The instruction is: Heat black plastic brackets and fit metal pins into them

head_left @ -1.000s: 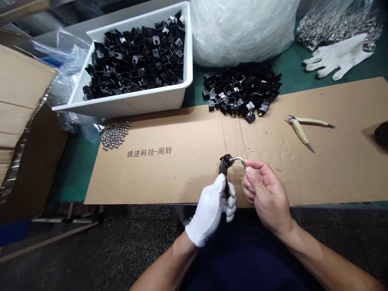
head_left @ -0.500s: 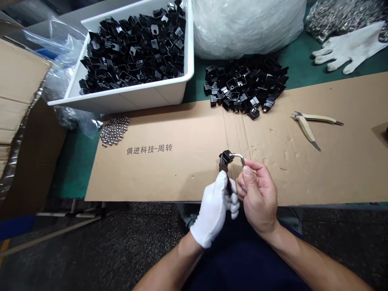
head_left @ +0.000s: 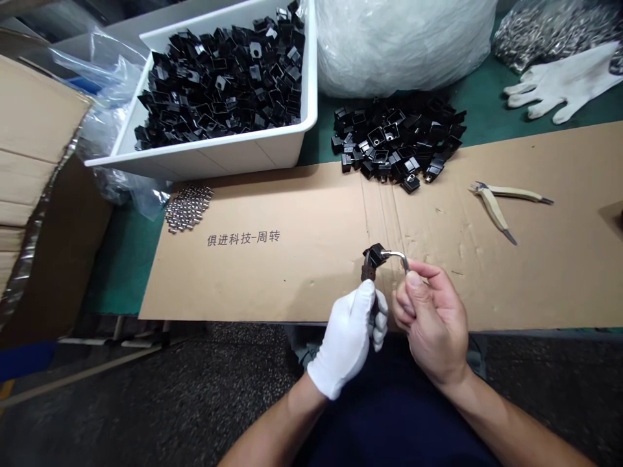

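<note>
Inspection finds your gloved left hand (head_left: 346, 340) closed on the dark strip (head_left: 368, 272) and your bare right hand (head_left: 432, 324) pinching the metal hook (head_left: 400, 257) of the black fitting (head_left: 374, 255) above the cardboard (head_left: 292, 285); hold both grips steady.

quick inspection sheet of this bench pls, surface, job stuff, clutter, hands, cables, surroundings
surface: brown cardboard sheet with printed Chinese characters, lying on a green mat
job's things: black plastic part joined to a bent metal rod, with a dark strip below it
clutter: loose pile of black plastic parts, more in a white tub; small metal pieces; cream-handled pliers; white cloth glove
hands: left hand white-gloved, gripping the dark strip; right hand bare, pinching the bent metal rod
cables: nothing seen
surroundings: cardboard box at left, large plastic bag behind, dark floor below
</note>
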A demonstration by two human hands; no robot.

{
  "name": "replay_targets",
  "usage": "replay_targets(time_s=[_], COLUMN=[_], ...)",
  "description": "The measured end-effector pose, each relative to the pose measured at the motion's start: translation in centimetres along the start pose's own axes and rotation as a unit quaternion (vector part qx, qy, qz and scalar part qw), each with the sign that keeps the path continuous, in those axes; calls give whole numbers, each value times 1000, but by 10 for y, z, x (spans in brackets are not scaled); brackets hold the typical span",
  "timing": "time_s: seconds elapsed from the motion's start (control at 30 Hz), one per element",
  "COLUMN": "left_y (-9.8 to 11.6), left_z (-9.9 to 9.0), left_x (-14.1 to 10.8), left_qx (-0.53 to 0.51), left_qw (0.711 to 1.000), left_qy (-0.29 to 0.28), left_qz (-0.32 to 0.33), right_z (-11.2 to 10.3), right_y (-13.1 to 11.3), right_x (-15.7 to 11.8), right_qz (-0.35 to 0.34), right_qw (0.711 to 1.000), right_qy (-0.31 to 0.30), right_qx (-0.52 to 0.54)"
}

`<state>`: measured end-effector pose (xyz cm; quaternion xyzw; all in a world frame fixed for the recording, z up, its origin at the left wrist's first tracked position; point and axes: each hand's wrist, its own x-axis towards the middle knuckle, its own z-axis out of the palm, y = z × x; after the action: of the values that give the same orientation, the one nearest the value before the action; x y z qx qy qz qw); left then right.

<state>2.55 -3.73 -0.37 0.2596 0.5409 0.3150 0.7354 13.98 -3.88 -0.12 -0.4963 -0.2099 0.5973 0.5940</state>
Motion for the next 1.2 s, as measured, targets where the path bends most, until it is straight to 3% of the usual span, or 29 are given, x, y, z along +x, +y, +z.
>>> replay_targets(time_s=[0.27,0.47,0.83,1.2], left_y=[6,15,31,40], left_z=[-9,-17,-27,-29], left_x=[-1,-5,-11,-9], left_qx=[50,147,366,435], left_qw=[998,988,925,889], left_qy=[-29,-39,-52,-79], left_qz=[-17,4,85,121], right_z=[-18,-30,-48,-54], right_y=[-25,-47,-70,-83], right_x=[2,9,12,26], right_qz=[62,97,135,124], right_qw=[996,984,957,929], right_qy=[-33,-78,-121,-179], right_qx=[-56,-130,-228,-298])
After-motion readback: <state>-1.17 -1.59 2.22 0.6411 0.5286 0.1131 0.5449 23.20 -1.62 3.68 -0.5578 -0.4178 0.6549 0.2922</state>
